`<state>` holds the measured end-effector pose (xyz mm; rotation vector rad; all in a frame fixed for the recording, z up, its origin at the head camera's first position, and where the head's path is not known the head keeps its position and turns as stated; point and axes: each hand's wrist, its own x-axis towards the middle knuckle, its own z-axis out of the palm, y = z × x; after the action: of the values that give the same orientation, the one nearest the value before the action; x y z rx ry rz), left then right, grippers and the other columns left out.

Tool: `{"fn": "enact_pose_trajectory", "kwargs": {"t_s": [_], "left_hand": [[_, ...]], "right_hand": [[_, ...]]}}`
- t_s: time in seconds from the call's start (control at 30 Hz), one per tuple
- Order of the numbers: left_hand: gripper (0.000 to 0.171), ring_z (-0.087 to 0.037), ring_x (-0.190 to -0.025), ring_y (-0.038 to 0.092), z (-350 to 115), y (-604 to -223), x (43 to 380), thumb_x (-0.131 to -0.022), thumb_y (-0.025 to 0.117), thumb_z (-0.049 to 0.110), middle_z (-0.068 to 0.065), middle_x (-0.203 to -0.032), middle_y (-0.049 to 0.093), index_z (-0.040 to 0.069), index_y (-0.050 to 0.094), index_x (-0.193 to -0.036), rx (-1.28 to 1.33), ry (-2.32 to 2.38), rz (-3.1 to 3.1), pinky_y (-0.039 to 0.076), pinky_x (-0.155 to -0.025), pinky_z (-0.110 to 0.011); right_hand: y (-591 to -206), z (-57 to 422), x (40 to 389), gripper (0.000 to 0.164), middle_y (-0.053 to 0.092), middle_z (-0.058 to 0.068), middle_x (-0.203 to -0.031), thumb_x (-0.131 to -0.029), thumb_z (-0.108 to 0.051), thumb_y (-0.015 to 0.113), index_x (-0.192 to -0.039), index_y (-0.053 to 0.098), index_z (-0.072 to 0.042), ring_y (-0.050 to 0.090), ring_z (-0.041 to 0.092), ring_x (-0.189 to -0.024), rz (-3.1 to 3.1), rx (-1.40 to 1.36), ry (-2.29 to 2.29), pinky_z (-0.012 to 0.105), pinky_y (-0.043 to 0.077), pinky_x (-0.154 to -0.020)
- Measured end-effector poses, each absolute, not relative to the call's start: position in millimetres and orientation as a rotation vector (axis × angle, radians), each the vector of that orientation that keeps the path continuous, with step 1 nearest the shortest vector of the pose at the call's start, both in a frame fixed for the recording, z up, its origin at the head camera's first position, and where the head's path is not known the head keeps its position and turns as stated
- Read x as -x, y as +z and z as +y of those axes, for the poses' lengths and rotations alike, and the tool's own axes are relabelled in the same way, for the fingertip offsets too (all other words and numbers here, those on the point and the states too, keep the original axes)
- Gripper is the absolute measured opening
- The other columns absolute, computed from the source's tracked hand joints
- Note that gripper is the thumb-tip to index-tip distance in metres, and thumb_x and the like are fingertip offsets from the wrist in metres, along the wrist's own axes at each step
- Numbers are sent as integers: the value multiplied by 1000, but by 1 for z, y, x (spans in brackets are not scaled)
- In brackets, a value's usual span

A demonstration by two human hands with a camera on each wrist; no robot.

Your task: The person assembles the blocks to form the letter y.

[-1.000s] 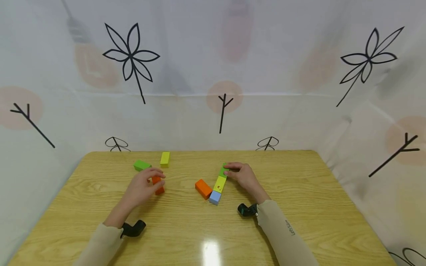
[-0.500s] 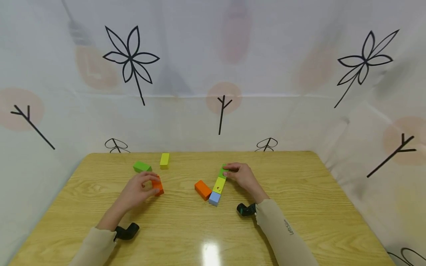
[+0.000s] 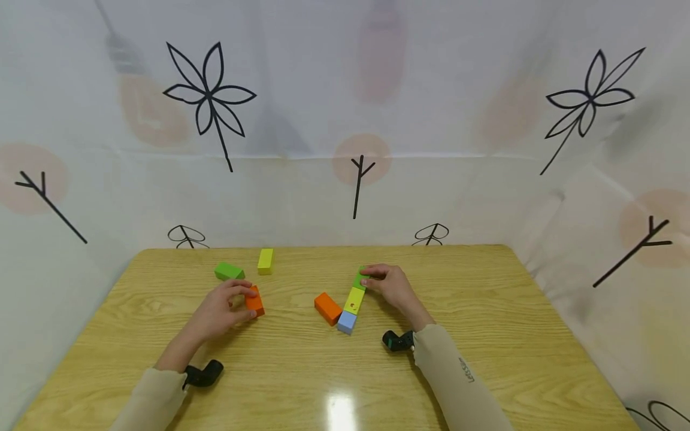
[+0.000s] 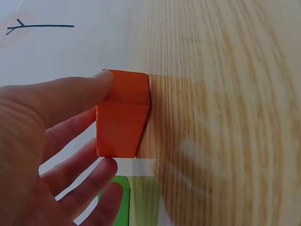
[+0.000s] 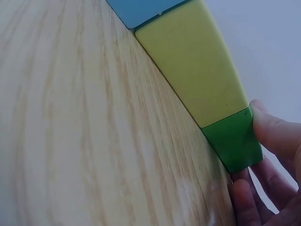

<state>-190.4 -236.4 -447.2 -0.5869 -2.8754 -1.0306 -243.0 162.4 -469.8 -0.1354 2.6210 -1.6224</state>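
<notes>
My left hand (image 3: 218, 310) grips a red-orange block (image 3: 255, 301) between thumb and fingers on the left of the table. In the left wrist view the thumb lies along one end of this block (image 4: 123, 125). To the right, my right hand (image 3: 395, 287) pinches a green block (image 3: 359, 278) at the far end of a short row. A yellow block (image 3: 353, 300) with a small mark on top adjoins it, then a light blue block (image 3: 347, 322). The right wrist view shows the green block (image 5: 234, 141) flush against the yellow block (image 5: 193, 66).
An orange block (image 3: 327, 308) lies slantwise, its corner at the blue block. Behind the left hand are another green block (image 3: 229, 271) and another yellow block (image 3: 266, 261). The wooden table (image 3: 302, 371) ends at a patterned cloth backdrop (image 3: 302, 197).
My left hand has lowered slightly toward me and closed its thumb and fingers onto the red-orange block. My right hand stays on the green block.
</notes>
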Motion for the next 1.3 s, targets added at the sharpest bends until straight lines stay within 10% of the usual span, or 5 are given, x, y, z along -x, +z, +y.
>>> {"fn": "enact_pose_trajectory", "kwargs": {"t_s": [1.3], "left_hand": [[32, -30, -107, 61, -209, -445, 198, -80, 85, 23, -10, -121, 63, 10, 73, -106, 549, -1053, -2859, 56, -82, -43]], "right_hand": [[-469, 162, 241, 25, 61, 12, -131, -89, -6, 74, -114, 75, -5, 53, 31, -124, 2565, 130, -1686, 42, 49, -97]]}}
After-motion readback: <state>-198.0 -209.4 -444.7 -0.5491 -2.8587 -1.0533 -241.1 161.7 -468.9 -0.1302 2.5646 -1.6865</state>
